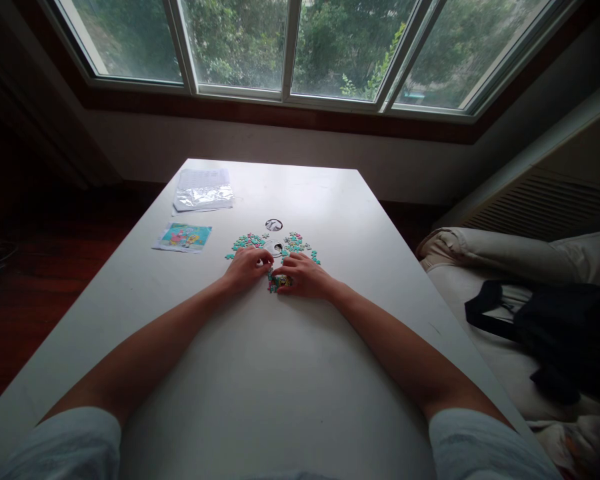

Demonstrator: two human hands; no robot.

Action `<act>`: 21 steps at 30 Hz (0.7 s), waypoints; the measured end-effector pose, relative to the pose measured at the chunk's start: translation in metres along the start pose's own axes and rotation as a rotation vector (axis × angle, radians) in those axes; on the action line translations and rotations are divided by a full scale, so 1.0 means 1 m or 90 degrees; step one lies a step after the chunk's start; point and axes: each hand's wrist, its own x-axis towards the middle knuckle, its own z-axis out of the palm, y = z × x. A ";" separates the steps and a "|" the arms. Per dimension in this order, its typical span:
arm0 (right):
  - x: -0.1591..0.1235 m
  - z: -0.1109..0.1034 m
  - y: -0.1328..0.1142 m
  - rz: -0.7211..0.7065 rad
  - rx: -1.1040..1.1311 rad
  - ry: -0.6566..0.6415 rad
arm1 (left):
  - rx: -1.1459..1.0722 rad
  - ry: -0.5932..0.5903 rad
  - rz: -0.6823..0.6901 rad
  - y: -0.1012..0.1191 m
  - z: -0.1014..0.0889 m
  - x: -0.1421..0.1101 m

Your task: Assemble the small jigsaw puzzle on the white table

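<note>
Teal jigsaw pieces [296, 241] sit loose just beyond the fingers in the head cam. Left hand [249, 265] has thumb and index curled close, can't tell if they're pinching anything. Right hand [307, 275] has thumb and fingers spread at a partly joined puzzle section [283, 282]. Cartoon picture sheet [186, 237]'s well left of the left fingers.

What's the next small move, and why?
Probably ease the left hand down to the puzzle patch: the right hand is at it, and the left is close beside it. Whether the left holds a piece is too small to tell.
</note>
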 end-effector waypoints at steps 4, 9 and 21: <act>0.000 0.000 0.000 0.001 0.001 -0.002 | 0.011 -0.004 0.010 -0.001 0.001 0.000; 0.001 -0.001 -0.001 0.009 0.002 -0.008 | 0.010 -0.005 0.019 0.000 0.000 -0.001; 0.001 -0.001 -0.001 0.007 0.008 -0.012 | 0.023 -0.013 0.013 0.002 0.001 -0.002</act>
